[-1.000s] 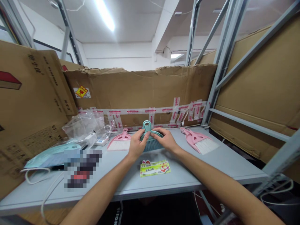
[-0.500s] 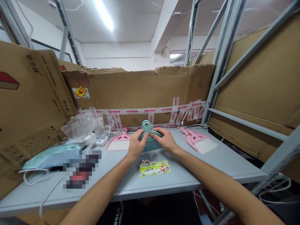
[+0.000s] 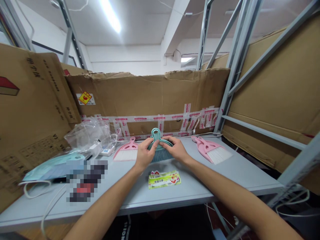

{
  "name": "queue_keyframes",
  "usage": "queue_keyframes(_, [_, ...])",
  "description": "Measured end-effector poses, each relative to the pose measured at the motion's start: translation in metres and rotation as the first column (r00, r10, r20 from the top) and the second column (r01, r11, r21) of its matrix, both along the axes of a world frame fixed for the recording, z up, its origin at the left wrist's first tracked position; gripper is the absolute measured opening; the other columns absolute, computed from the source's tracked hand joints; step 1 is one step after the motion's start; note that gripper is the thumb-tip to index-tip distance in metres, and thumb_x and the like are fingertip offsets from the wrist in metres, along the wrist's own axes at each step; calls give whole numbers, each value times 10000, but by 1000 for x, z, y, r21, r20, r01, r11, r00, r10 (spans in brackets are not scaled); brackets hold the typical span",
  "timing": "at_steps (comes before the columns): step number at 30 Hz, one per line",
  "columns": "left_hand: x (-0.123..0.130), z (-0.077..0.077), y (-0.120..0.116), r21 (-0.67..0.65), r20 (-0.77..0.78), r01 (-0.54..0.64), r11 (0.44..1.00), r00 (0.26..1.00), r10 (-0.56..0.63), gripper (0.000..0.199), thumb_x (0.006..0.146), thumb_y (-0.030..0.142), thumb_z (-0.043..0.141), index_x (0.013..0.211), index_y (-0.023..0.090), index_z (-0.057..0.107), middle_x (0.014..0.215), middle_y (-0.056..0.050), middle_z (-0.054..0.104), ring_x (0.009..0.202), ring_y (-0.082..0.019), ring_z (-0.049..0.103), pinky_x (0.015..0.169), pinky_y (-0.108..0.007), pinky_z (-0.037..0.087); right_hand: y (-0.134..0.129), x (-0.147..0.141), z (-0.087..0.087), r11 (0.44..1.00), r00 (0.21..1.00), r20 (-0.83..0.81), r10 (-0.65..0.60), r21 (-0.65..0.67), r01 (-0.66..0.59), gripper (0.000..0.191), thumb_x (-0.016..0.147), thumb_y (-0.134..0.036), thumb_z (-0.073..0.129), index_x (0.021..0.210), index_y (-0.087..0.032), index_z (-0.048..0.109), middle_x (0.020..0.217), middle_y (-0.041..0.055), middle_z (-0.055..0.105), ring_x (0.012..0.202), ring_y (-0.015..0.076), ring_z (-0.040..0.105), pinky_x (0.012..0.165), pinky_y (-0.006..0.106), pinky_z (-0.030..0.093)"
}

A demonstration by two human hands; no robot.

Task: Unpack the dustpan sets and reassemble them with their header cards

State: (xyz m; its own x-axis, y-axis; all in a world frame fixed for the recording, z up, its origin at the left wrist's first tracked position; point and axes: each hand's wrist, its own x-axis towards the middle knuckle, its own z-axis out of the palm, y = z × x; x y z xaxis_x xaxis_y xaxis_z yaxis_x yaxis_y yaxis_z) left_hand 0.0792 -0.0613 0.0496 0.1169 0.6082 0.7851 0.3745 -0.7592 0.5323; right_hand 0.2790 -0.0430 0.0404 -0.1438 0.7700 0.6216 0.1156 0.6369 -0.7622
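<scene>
A teal hand brush and dustpan set (image 3: 161,155) is held up at the middle of the table, its looped handle at the top and its bristles pointing down. My left hand (image 3: 147,151) grips its left side, thumb on the front. On the right side my right hand (image 3: 176,148) is closed round it, with the thumb also on the front. The brush hides most of the dustpan behind it. Just in front of the set lie green-and-white printed cards (image 3: 164,180), flat on the grey table (image 3: 200,186).
A pink brush and dustpan set (image 3: 127,150) rests at the left and another pink set (image 3: 211,150) at the right. Crumpled clear plastic (image 3: 87,135), a teal flat item (image 3: 52,166) and white cables (image 3: 48,206) occupy the left. A cardboard wall (image 3: 150,96) closes off the back.
</scene>
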Motion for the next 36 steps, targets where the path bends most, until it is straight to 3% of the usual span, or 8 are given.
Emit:
queue_keyframes(11, [0,-1,0,6,-1,-14,1000,1000,14,307,1106,439,663,994,205,827,925,-48,805,844,-214,714,816,-319,543,0,0,0,1000,1000,-5,0,-9,0,371,916,-551,850,1068,-212,844,1064,74,872,982,273,790,904,386,610])
queue_keyframes(16, [0,-4,4,-49,-8,-14,999,1000,14,294,1105,447,659,1072,210,830,1055,-73,850,949,-246,765,889,-350,575,2,0,-3,1000,1000,12,-10,-17,10,376,920,-546,847,1088,-209,850,1090,78,873,1008,274,791,930,386,610])
queue_keyframes(19, [-1,-8,11,-115,-18,3,993,1000,-5,304,1120,428,634,1245,212,808,1250,-94,855,1130,-272,784,1027,-385,591,12,5,-3,999,999,35,-36,-36,37,400,912,-564,847,1097,-210,854,1111,78,874,1037,281,789,965,398,605])
queue_keyframes(23, [-7,-20,27,-179,-51,-19,984,999,10,392,1141,408,585,1457,213,712,1474,-127,782,1330,-284,739,1128,-424,585,41,34,-1,984,987,39,-157,-75,159,464,899,-627,811,1062,-195,845,1116,98,874,1061,310,782,974,416,594])
queue_keyframes(28, [-21,-37,47,-239,-163,-99,966,985,60,409,1110,370,606,1471,193,684,1364,-148,808,1175,-277,781,938,-402,644,78,88,-4,934,953,23,-303,-190,301,599,834,-728,817,1056,-173,857,1104,115,873,1072,338,768,947,411,587])
queue_keyframes(31, [-27,-43,55,-222,-218,-128,967,973,78,374,1098,358,610,1421,200,715,1303,-144,822,1130,-279,788,895,-400,646,94,115,-11,912,948,73,-311,-257,319,623,803,-721,833,1080,-164,870,1089,108,875,1035,325,767,913,390,584])
queue_keyframes(36, [-28,-46,58,-204,-278,-122,971,959,62,353,1089,359,617,1377,210,754,1247,-131,838,1124,-284,793,948,-421,653,109,144,-20,883,927,283,-245,-329,334,516,805,-644,842,987,-163,884,946,77,857,930,291,746,832,350,557])
